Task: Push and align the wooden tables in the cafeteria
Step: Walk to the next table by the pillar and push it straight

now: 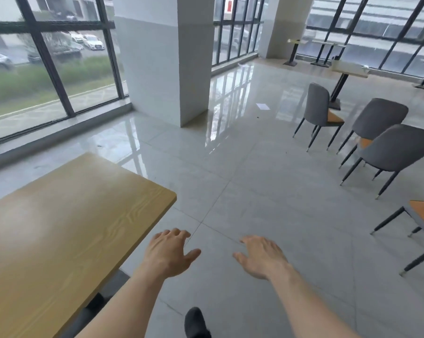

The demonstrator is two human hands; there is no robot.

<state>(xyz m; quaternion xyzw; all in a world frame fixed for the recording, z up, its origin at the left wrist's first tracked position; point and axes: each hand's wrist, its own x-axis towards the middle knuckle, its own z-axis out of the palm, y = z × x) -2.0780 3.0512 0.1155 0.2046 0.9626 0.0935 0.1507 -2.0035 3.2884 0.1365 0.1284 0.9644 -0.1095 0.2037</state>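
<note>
A light wooden table (59,228) fills the lower left, its long right edge running toward me. My left hand (169,254) hovers palm down just right of that edge, fingers apart, not touching it. My right hand (262,256) is also held out palm down over the floor, fingers spread, holding nothing. Another wooden table (350,69) on a black pedestal stands at the far right near the windows.
Three grey chairs (386,152) stand at the right, and part of a fourth chair (423,215) is at the right edge. A white pillar (167,59) rises ahead. A sheet of paper (263,106) lies on the glossy tiled floor. My dark shoe (195,323) shows below.
</note>
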